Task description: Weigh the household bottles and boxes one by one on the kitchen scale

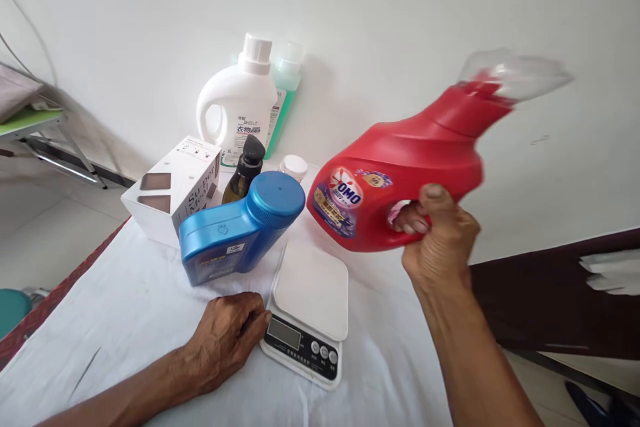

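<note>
- Currently gripping the red jug [400, 180] by its handle with the right hand [440, 233], fingers wrapped tight through the loop, jug tilted in the air above and right of the scale [310, 310], clear cap end blurred.
- Resting the left hand [227, 340] on the cloth [125, 320], fingers curled loosely and touching the scale's near-left corner, holding nothing.
- Judging progress: scale platform bare and display blank or unreadable, so no weighing of the red jug showing yet; lowering it onto the platform seemingly left to do.
- Lying on its side just left of the scale: one blue bottle [240, 227].
- Standing behind: one white jug [240, 107], one green bottle [285, 100] partly hidden behind it, one dark pump bottle [245, 170], one small white cap or jar [294, 167], one white box [173, 190].
- Counting in all: two jugs, three bottles, one box, one scale.
</note>
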`<action>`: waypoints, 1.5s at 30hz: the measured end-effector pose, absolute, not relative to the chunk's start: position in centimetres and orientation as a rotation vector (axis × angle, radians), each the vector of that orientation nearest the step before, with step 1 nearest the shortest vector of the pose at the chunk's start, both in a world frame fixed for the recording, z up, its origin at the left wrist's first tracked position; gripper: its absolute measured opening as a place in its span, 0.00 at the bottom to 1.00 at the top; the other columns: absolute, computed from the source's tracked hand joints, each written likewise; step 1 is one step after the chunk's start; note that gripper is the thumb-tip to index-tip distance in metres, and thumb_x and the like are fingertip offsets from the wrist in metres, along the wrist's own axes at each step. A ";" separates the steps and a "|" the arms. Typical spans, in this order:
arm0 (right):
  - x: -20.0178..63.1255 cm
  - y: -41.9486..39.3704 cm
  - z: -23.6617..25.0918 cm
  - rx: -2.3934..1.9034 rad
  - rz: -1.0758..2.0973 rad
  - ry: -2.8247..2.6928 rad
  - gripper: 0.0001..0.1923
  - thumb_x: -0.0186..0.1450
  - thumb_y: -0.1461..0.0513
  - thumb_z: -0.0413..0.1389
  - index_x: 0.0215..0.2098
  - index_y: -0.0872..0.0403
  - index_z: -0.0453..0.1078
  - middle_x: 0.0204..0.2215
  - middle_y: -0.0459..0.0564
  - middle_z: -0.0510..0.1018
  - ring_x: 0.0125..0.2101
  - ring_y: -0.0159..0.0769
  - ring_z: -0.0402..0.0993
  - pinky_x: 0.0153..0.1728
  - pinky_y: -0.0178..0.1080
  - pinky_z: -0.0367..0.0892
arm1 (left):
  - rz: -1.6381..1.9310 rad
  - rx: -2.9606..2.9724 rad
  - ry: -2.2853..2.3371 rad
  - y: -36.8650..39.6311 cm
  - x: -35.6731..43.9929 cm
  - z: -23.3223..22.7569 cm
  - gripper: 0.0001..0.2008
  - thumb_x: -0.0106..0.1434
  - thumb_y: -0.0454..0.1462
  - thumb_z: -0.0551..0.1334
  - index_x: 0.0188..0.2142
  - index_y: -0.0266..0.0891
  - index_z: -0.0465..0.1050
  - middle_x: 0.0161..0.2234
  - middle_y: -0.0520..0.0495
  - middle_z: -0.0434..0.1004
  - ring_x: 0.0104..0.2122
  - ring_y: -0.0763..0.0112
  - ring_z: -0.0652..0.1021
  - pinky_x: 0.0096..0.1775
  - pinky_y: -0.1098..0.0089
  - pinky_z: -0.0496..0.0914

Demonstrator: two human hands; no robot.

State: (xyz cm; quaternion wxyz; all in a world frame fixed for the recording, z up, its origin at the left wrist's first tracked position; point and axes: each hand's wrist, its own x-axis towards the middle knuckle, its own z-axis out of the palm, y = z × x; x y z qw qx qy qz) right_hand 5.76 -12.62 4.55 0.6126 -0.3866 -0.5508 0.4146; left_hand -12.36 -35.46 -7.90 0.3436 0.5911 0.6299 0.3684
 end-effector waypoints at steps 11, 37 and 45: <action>10.2 -22.0 4.8 -1.078 1.020 -1.204 0.33 0.53 0.44 0.69 0.14 0.48 0.50 0.13 0.40 0.48 0.15 0.32 0.48 0.19 0.43 0.54 | 0.935 1.603 1.641 -35.5 -12.6 -8.0 0.19 0.75 0.42 0.52 0.26 0.41 0.56 0.23 0.57 0.58 0.23 0.75 0.61 0.29 0.69 0.54; 14.5 -25.6 -3.8 -1.164 0.862 -1.172 0.26 0.66 0.38 0.55 0.31 0.51 0.73 0.26 0.46 0.72 0.28 0.36 0.66 0.29 0.39 0.63 | 0.930 1.625 1.649 -35.4 -12.9 -7.6 0.19 0.73 0.43 0.52 0.26 0.41 0.56 0.22 0.57 0.56 0.23 0.75 0.59 0.29 0.69 0.53; 15.6 -27.2 -9.2 -1.420 1.009 -1.422 0.23 0.68 0.43 0.60 0.28 0.52 0.65 0.24 0.41 0.65 0.26 0.32 0.58 0.28 0.36 0.55 | 0.933 1.707 1.660 -35.5 -13.0 -7.7 0.19 0.73 0.44 0.53 0.25 0.41 0.56 0.22 0.56 0.57 0.23 0.75 0.60 0.29 0.70 0.54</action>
